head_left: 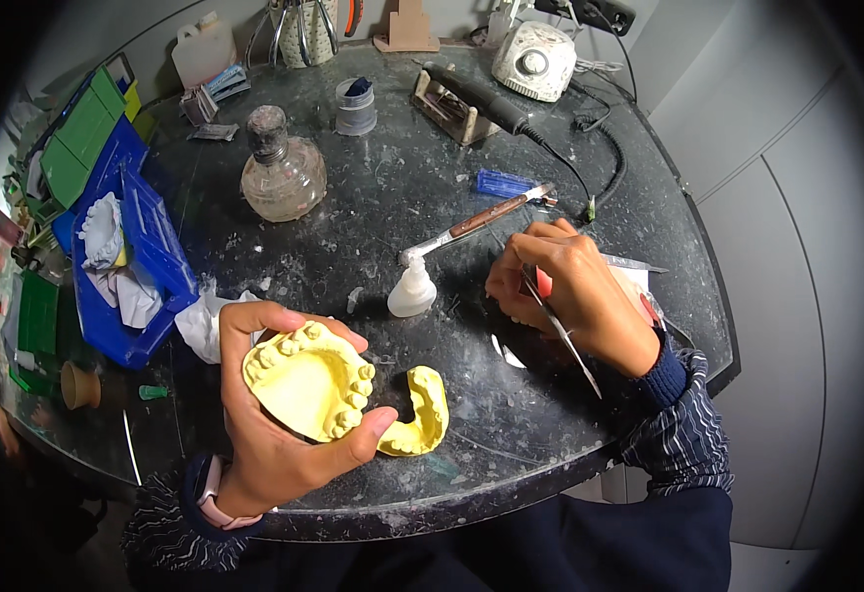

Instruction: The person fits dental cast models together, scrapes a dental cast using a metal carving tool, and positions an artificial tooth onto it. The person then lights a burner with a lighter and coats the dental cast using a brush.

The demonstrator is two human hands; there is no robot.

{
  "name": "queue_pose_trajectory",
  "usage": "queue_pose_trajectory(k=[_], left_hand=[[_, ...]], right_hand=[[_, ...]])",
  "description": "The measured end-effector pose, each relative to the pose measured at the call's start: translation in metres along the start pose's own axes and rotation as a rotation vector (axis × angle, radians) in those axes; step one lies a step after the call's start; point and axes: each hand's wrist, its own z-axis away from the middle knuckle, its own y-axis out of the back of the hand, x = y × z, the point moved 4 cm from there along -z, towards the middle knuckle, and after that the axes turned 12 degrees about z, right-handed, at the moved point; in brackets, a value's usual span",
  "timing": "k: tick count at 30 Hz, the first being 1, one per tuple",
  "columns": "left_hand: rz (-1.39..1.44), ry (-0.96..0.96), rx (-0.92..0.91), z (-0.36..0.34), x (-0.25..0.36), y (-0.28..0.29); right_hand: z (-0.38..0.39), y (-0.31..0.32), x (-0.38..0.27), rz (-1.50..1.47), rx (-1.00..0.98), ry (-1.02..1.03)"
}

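My left hand [254, 449] is closed around a yellow dental cast [294, 393], its tooth row and palate side turned up. Just right of it, a smaller yellow horseshoe-shaped dental cast [432, 412] lies on the bench, close to my left thumb. Over the right part of the bench, my right hand [590, 301] is closed in a pinch on a thin metal hand instrument [572, 347] that slants down toward the front. Its upper tip is hidden by the fingers. A small red thing [544, 283] shows beside those fingers; its kind is unclear.
A small translucent bottle [412, 294] stands mid-bench, below a brown-handled spatula [496, 214]. Behind are a glass spirit burner [284, 183], a lidless jar [356, 116] and a corded handpiece [476, 99] on its rest. Blue bins [146, 266] line the left; metal tools [637, 263] lie beyond my right wrist.
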Motion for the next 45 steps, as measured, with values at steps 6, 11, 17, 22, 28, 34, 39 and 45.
queue_pose_trajectory(k=[6, 11, 17, 22, 28, 34, 39, 45], left_hand=[[-0.016, 0.008, -0.012, 0.000, 0.003, -0.001], [-0.006, 0.005, -0.007, 0.000, 0.001, -0.001], [-0.002, 0.006, -0.009, 0.001, 0.001, -0.002], [0.003, 0.014, 0.010, 0.000, 0.000, -0.002], [-0.035, -0.006, 0.005, 0.000, 0.002, -0.002], [-0.027, 0.008, -0.001, -0.002, 0.001, -0.002], [-0.071, 0.046, 0.032, 0.004, 0.004, 0.003], [-0.178, 0.116, 0.091, 0.006, 0.004, -0.011]], right_hand=[[0.003, 0.001, -0.002, 0.063, 0.024, 0.026], [0.003, 0.002, -0.010, 0.138, -0.032, 0.014], [0.002, 0.003, -0.018, 0.222, -0.016, 0.031], [0.006, -0.002, -0.009, 0.071, 0.028, 0.049], [0.006, -0.002, -0.016, 0.073, -0.022, -0.010], [0.009, -0.008, -0.021, 0.083, -0.015, -0.021], [0.008, -0.009, -0.027, 0.026, 0.026, 0.101], [0.019, -0.024, -0.015, 0.087, 0.257, 0.199]])
